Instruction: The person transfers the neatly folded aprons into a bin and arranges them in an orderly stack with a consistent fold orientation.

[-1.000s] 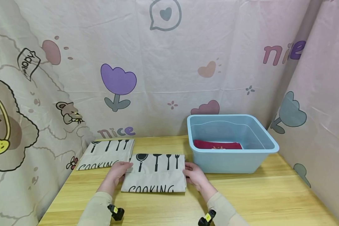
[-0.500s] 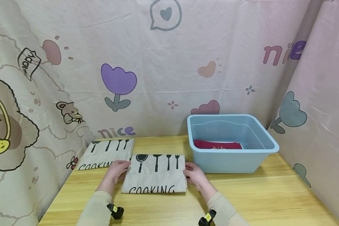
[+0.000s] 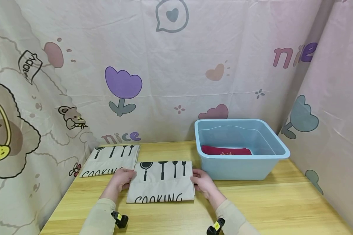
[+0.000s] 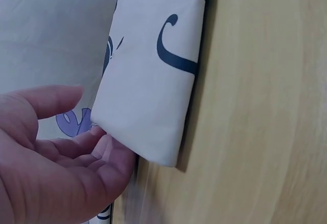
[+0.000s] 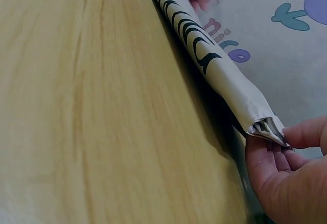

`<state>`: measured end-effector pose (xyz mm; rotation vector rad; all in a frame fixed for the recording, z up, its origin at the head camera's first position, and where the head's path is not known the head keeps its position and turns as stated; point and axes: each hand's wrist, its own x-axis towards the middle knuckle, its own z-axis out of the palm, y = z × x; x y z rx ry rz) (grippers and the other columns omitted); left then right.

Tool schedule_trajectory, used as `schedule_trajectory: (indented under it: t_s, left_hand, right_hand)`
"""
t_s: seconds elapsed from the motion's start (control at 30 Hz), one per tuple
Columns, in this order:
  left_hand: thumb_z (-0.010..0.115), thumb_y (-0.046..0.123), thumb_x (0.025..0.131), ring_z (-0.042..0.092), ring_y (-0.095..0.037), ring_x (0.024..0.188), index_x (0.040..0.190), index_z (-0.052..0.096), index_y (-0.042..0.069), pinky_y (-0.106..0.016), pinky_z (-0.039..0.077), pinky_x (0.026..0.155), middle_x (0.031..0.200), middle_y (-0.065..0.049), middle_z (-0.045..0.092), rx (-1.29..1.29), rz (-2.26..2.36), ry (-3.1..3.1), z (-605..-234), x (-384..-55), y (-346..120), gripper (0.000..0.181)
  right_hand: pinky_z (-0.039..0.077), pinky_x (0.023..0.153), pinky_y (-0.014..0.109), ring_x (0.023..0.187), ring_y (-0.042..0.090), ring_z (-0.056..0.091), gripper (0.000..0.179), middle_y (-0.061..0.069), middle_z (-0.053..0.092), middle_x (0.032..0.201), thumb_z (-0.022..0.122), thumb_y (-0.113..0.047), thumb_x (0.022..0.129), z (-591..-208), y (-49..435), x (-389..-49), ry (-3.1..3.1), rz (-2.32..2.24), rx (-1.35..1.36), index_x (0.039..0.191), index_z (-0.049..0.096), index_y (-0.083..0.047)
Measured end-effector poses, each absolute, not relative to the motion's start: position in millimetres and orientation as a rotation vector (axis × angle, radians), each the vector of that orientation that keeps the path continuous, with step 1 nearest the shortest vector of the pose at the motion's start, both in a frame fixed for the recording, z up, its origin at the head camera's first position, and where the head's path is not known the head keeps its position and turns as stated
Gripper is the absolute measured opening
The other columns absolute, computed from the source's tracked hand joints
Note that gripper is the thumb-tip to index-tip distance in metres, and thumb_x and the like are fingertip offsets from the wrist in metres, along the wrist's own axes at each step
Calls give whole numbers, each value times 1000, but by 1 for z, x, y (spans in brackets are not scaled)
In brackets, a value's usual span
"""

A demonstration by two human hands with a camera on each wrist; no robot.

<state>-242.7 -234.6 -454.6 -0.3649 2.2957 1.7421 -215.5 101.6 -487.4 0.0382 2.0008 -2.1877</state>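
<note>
And it's a small move: the folded off-white rectangular cloth printed with black utensils and COOKING lettering [image 3: 161,187] has crept slightly toward the person over the last second, its near edge now a touch lower in the head view. It sits front and centre, between the hands, over the pale wood-grain table [image 3: 282,202]; a dark gap shows beneath its right end.

Right hand [image 3: 204,182]: a neat pinch, thumb at the upper edge of the folded end, fingers tucked beneath. Left hand [image 3: 121,179]: fingers bent under the near corner, hugging the left end; its thumb stands out, and whether that presses, I can't tell. That hand has slid a little outward and down with the cloth.

Behind and to the left, the matching folded off-white cloth [image 3: 111,163] hasn't budged. Off to the right, the light-blue rectangular plastic-looking bin [image 3: 232,169] keeps its place, dark-red folded fabric [image 3: 209,150] inside. So, by my reading, this is adjustment by both hands, not a transfer.
</note>
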Motion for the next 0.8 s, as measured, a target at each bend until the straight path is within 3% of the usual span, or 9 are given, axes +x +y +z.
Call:
schedule_trajectory:
  t_s: [0.3,0.6,0.8]
  left_hand:
    - [61,0,93,66,-14,76,133,43,-21,-32,58,69,110,-28,64,-352,1740,2366,-465,-246,-236,48]
    - [62,1,93,61,-14,87,132,52,-14,-24,50,70,128,-30,55,-416,1784,2408,-471,-243,-239,43]
    - [62,1,93,58,-11,79,131,53,-13,-25,48,66,124,-28,57,-413,1817,2432,-472,-240,-239,42]
  right_hand:
    - [56,81,39,95,23,60,48,27,51,124,52,4,95,-489,104,-215,2001,-2183,9,137,37,20]
    - [56,81,38,94,23,59,47,25,52,120,53,3,95,-492,104,-216,1983,-2196,5,136,38,20]
    - [56,79,37,93,21,60,47,23,53,120,53,3,95,-492,103,-216,1978,-2200,10,137,38,19]
